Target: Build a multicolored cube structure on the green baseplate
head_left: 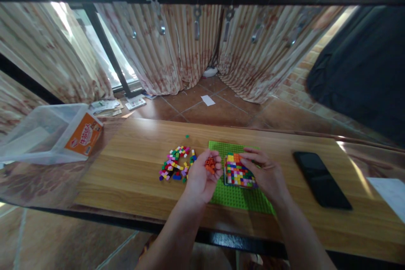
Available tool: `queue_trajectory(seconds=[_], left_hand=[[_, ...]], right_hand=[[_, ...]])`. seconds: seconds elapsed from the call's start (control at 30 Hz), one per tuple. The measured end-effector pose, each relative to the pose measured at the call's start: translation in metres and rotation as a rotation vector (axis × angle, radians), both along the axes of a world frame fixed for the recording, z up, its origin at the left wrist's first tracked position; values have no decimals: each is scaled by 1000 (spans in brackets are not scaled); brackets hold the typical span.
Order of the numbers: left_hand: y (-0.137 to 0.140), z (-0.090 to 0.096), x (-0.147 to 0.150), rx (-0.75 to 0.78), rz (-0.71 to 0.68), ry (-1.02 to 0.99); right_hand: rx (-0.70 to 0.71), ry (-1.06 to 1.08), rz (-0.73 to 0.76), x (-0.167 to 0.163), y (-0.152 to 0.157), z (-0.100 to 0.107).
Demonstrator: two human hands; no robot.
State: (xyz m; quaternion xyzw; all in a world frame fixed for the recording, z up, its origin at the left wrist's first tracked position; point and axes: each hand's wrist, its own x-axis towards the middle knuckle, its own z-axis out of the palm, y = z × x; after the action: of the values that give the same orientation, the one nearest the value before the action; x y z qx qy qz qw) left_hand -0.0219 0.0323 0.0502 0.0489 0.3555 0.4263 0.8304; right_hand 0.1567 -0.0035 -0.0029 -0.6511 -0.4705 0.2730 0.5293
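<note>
Plastic bin [44, 154]: see-through, orange label [84, 135], something pale shows through
Worktop [126, 156]: loose bricks [172, 163] by the left hand [201, 175], phone [321, 179] off right
Left palm: up, fingers curled round orange bricks [210, 165]
Right hand [264, 171]: partly covering the brick block [237, 173] on green baseplate [234, 201]; can't tell if pinching

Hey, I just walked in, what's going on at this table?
A person is handling toy bricks. The left hand cups small orange bricks; the right hand has its fingers at the far part of a multicolored brick block on a green board. Loose bricks lie left of the board, a phone to its right.
</note>
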Motion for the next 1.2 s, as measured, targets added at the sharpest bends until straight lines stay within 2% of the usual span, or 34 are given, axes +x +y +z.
queue_trajectory(seconds=[0.1, 0.2, 0.33, 0.5, 0.57, 0.97, 1.2], left_hand=[[0, 0, -1, -1, 2, -2], [0, 0, -1, -3, 0, 0], [0, 0, -1, 4, -3, 3], [0, -1, -1, 6, -1, -3], [0, -2, -1, 8, -6, -4], [0, -2, 0, -4, -8, 2], [-1, -3, -1, -3, -8, 1]], right_hand=[[12, -53, 11, 0, 0, 1], [18, -15, 23, 0, 1, -1], [-19, 160, -18, -2, 3, -2], [-173, 441, -29, -5, 1, 6], [-171, 488, -31, -5, 1, 8], [-161, 466, -70, -9, 6, 0], [-150, 404, -96, -13, 6, 5]])
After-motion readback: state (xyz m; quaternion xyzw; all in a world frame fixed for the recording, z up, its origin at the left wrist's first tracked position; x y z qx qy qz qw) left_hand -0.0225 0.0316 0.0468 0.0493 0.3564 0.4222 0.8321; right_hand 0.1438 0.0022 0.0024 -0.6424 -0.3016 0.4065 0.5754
